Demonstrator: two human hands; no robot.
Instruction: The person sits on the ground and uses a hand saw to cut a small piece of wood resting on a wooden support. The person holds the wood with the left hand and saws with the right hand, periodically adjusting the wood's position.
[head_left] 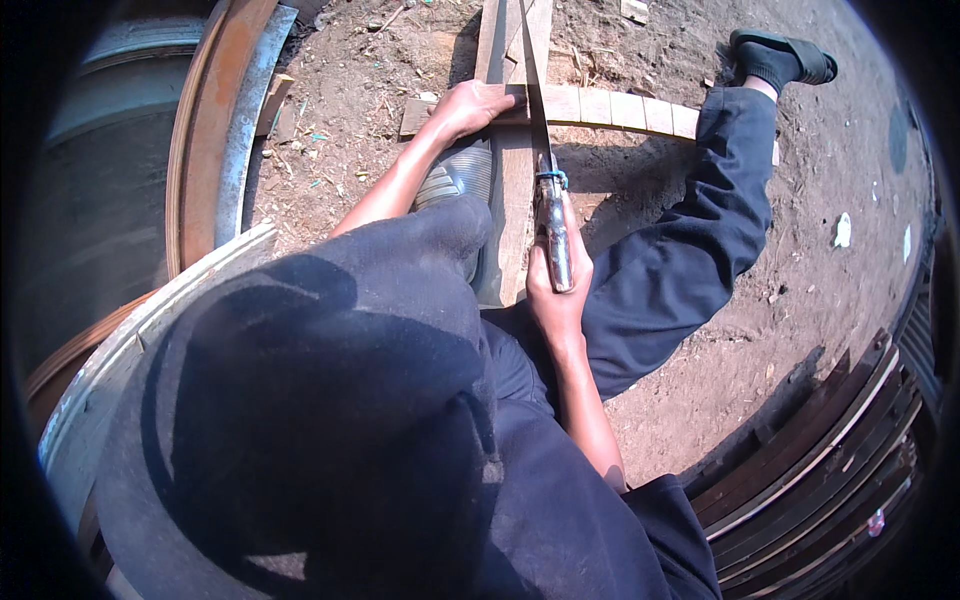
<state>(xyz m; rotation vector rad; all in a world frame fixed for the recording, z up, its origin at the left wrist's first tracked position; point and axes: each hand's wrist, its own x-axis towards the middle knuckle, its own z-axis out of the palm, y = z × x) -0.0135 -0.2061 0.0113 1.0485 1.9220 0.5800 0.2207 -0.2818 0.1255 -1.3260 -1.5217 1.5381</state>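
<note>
In my right hand (560,285) is a handsaw, my fingers closed around its worn handle (555,235). Blue-green cord is tied where handle meets blade. The narrow blade (534,80) points away from me and passes across a pale wooden strip (620,108). This strip bears several crosswise lines and lies across a long wooden beam (514,200). Just left of the blade, my left hand (475,108) grips the strip, fingertips over its top. How deep the blade sits in the wood, if at all, I cannot tell.
My outstretched right leg (680,240) lies by the strip's right end, its foot in a dark sandal (800,58). Curved-looking boards and panels (215,130) stand at left. Stacked dark slats (810,470) lie lower right. Wood chips litter the dirt ground (350,110).
</note>
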